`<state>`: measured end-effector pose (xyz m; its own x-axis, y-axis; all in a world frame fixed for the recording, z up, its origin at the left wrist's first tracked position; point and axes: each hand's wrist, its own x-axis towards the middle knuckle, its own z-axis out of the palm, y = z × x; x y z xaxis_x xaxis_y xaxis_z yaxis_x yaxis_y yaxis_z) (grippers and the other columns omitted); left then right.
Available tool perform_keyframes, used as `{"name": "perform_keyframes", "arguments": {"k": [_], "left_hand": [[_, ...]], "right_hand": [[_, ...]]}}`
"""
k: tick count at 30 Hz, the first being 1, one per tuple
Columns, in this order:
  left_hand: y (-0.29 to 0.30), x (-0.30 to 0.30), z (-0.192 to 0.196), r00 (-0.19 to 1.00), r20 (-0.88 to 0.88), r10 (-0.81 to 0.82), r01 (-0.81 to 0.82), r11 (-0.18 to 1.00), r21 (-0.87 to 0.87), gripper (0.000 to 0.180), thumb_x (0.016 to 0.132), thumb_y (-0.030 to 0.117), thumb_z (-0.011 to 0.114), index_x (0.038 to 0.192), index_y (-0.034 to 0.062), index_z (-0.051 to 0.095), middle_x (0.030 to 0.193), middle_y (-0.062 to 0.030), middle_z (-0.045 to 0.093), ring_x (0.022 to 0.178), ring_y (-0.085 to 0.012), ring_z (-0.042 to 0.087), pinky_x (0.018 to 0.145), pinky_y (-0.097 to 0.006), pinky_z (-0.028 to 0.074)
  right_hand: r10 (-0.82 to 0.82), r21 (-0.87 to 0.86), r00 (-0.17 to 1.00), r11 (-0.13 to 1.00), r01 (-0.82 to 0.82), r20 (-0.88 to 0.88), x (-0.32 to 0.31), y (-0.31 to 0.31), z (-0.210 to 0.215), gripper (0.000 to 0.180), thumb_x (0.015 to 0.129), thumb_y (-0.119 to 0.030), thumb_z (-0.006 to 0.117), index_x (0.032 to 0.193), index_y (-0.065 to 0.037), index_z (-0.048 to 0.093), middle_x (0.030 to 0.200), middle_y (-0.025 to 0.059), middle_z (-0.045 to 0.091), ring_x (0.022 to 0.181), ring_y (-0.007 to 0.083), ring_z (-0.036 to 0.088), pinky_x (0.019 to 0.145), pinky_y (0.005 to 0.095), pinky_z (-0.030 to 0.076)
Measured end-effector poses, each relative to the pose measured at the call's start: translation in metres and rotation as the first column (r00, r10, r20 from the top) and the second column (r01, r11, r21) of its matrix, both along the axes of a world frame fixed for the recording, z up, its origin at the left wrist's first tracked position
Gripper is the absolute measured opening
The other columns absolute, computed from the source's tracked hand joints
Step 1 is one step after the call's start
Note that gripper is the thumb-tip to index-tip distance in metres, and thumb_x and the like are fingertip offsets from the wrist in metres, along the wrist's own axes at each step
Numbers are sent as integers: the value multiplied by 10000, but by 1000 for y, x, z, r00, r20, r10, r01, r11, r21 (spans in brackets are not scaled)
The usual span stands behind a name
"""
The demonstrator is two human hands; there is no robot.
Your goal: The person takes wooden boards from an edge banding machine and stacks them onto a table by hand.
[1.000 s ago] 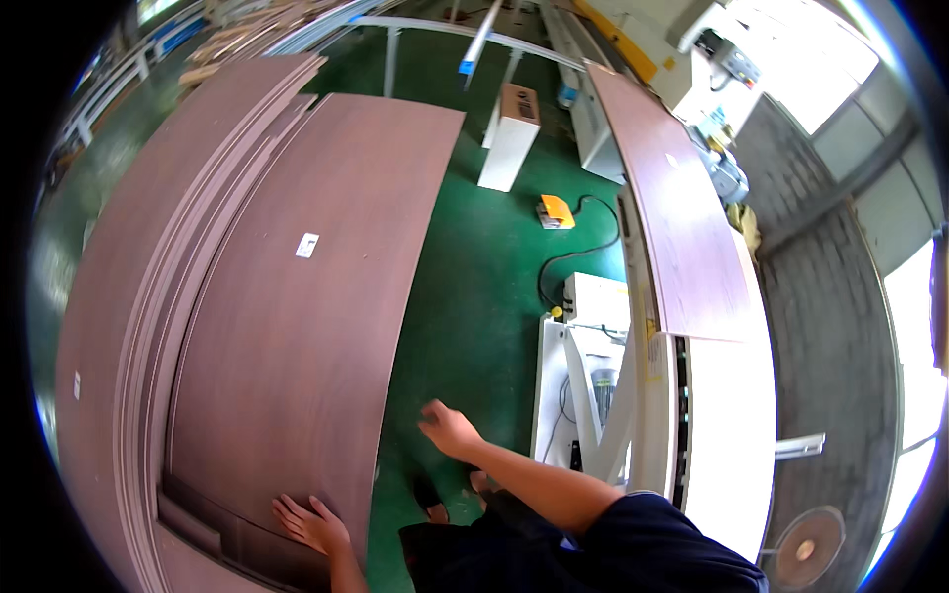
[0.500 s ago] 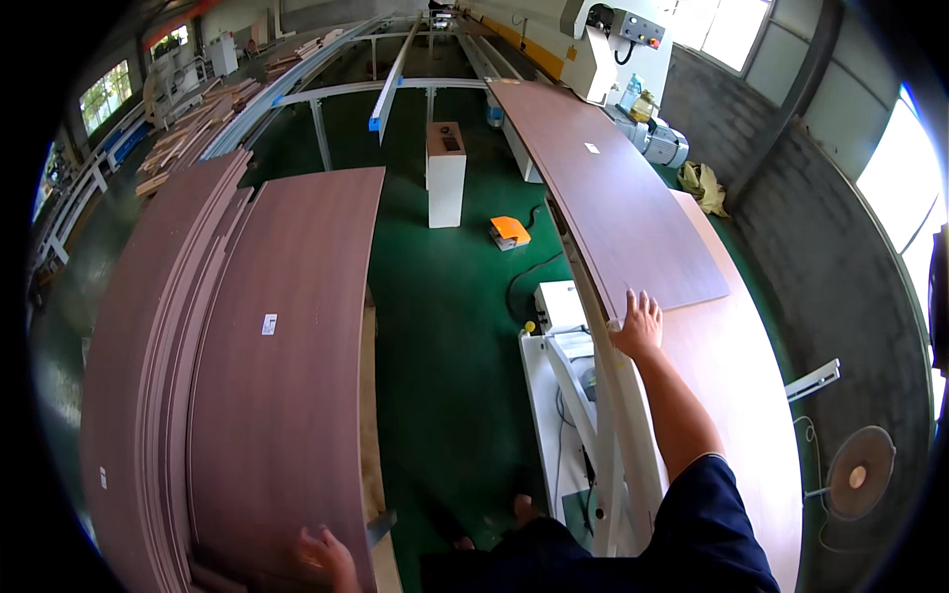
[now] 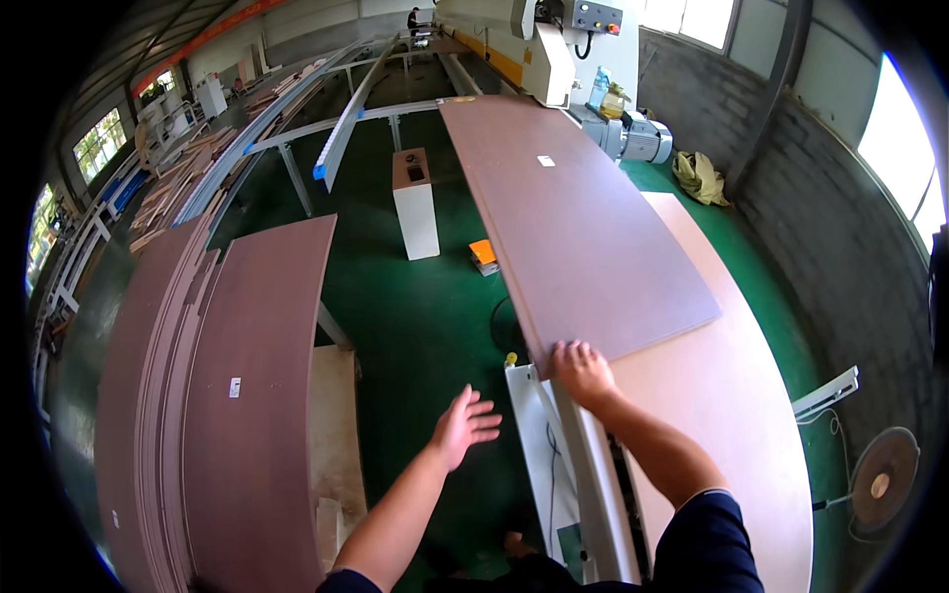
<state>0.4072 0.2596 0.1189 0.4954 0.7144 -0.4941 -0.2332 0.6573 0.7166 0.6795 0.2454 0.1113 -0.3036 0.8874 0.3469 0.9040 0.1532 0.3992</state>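
A long brown wood-grain panel [image 3: 583, 227] with a small white label lies on the machine table at the right, its near end angled over the pale table top [image 3: 732, 445]. My right hand [image 3: 581, 372] grips the panel's near left corner, fingers curled over the top of the edge; the thumb is hidden. Hanging over the green floor, to the left of that corner, my left hand [image 3: 465, 427] is empty with its fingers spread. At the left stand stacked brown panels [image 3: 252, 385], the nearest bearing a white label.
A white box-shaped stand [image 3: 415, 212] with a brown top and an orange foot pedal [image 3: 482, 253] are on the floor between stack and table. Ahead are metal rails [image 3: 346, 128] and the large machine [image 3: 554, 64]. A round fan [image 3: 883, 484] stands right; a distant person [image 3: 413, 22] is at the back.
The brown panel on the table has swung left and nearer at its close end, with my right hand on its corner. My left hand has moved from the stack up into the middle.
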Motion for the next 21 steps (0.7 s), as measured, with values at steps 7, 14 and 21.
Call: {"name": "perform_keyframes", "arguments": {"k": [7,14,21], "left_hand": [[96,73,-22,980,-187,73,-63,996,59,644,819,492,633,1174,-38,548,1115,-173,604,1033,-275,581,882,-431,453],[13,61,-20,782,-572,249,-158,966,204,774,861,565,557,1219,-117,479,1220,-229,543,1133,-286,526,921,-410,434],[-67,27,-12,814,-529,237,-148,967,205,690,890,513,554,1198,-103,513,1155,-189,586,1080,-233,549,912,-364,434]], "right_hand": [[236,-49,967,969,-241,-92,-61,-37,19,417,792,-192,510,1134,45,546,959,106,588,892,233,554,719,340,451],[-85,-231,779,970,-78,-622,-41,-116,63,385,766,-212,642,1124,-82,585,1064,126,599,986,279,568,837,395,445],[-726,-326,216,527,785,-653,196,-193,13,518,834,-287,621,1231,18,486,1232,232,511,1152,404,454,997,450,362]]}}
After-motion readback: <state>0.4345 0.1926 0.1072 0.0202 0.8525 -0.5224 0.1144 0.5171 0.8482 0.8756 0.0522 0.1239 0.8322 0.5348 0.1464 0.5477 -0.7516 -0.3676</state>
